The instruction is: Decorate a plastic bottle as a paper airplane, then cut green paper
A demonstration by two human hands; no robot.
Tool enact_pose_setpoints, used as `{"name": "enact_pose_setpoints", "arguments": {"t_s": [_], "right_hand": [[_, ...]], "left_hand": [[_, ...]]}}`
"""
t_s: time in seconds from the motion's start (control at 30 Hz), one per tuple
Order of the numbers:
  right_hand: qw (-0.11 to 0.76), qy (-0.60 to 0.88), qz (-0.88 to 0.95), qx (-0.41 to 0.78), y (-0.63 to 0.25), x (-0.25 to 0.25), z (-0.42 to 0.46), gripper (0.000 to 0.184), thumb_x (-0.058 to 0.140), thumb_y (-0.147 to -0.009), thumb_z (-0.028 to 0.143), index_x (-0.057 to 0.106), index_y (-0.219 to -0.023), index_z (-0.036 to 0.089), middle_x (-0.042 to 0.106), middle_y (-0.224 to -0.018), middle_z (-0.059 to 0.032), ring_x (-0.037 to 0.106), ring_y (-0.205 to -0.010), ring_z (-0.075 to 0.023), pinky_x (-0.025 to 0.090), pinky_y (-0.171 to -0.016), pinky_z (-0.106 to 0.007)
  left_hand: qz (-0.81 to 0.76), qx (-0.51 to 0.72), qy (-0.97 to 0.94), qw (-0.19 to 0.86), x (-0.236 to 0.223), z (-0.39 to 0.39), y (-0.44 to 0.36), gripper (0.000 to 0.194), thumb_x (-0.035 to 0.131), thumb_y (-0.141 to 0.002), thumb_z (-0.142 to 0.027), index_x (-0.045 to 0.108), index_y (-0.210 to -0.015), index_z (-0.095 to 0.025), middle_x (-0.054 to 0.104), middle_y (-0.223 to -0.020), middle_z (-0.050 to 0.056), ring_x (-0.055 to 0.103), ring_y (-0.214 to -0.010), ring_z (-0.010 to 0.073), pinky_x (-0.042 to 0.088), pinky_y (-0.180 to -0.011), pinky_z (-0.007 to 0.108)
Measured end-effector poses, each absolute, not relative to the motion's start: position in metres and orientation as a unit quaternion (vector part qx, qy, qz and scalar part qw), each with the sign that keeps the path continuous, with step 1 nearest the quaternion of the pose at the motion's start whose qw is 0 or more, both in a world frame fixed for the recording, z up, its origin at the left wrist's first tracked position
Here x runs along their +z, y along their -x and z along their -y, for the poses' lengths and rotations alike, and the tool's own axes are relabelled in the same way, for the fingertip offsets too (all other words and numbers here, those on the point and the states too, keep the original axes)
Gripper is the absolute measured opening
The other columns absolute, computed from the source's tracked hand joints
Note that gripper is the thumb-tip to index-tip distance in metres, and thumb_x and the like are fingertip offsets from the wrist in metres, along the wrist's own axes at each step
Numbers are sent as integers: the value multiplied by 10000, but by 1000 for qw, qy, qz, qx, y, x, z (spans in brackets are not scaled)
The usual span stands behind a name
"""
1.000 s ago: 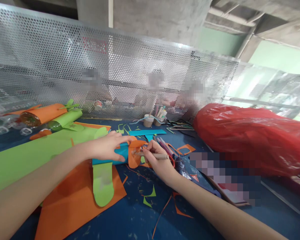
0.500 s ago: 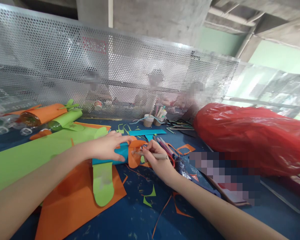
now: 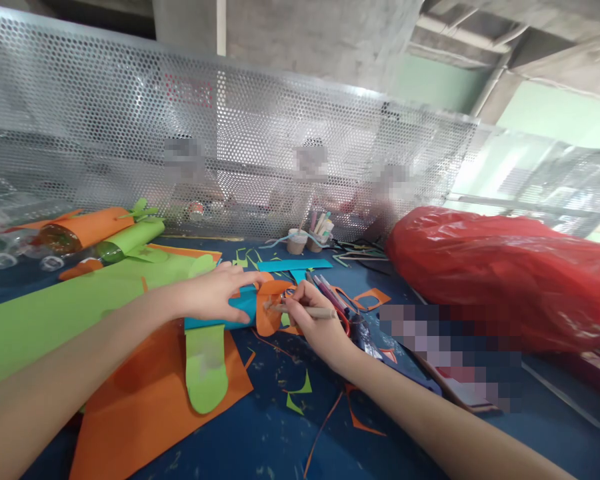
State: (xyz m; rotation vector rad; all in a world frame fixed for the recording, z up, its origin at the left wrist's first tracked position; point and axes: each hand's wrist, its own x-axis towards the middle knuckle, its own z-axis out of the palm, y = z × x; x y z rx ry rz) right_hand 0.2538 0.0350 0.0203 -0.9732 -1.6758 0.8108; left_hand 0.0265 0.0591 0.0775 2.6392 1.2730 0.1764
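My left hand (image 3: pixel 224 293) is wrapped over a blue paper roll (image 3: pixel 245 308) lying on its side, fingers on top and thumb on the near side. Rounded orange paper pieces (image 3: pixel 269 313) stand at the roll's right end. A green paper strip with a rounded tip (image 3: pixel 206 373) hangs from the roll's near side toward me. In a writing grip, my right hand (image 3: pixel 314 323) holds a beige pen (image 3: pixel 320 312), its tip at the orange piece. Whether the tip touches the paper is hard to make out.
Green paper (image 3: pixel 105 303) and an orange sheet (image 3: pixel 125 407) lie at left. Behind them are paper-wrapped bottles (image 3: pixel 97 228). Paper scraps (image 3: pixel 300 387), a pen cup (image 3: pixel 320 237) and a red plastic bag (image 3: pixel 480 273) are on the blue table. A perforated metal screen (image 3: pixel 260 133) stands behind.
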Motion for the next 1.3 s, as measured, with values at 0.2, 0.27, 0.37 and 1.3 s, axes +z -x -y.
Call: {"name": "enact_pose_setpoints", "arguments": {"t_s": [0.2,0.27,0.37,1.3], "right_hand": [[505,403,686,334,-254,21,-35,248,563,-867,330,403,-696,248,422,-551,84,358,-483,-104,299,-495,-257],[513,402,681,334,-254,21,-35,234,561,-857,314,403,-696,249,417,-551,86,361,-483,-104,304,-496,-255],[517,400,678,336,-254,21,-36,239,574,-854,317,411,-695,247,417,-554,87,360,-486,-103,307,-498,-251],[520,406,676,328,-254,24,-33,228,555,-858,303,410,-690,249,432,-547,79,397,-514,-119,389,-572,-272]], "left_hand": [[-437,54,-891,108,80,-58,-28,743,670,-798,-487,407,-1477,-340,581,-1319,86,545,-1138,299,444,-926,377],[-439,51,-891,104,80,-58,-28,752,666,-798,-490,396,-1485,-343,581,-1320,87,539,-1152,305,444,-924,377],[-438,53,-892,102,80,-58,-28,758,668,-793,-489,394,-1486,-348,580,-1332,84,522,-1180,311,442,-931,378],[-432,56,-894,101,80,-58,-26,742,663,-795,-502,418,-1474,-332,586,-1334,93,521,-1181,325,443,-928,390]]}}
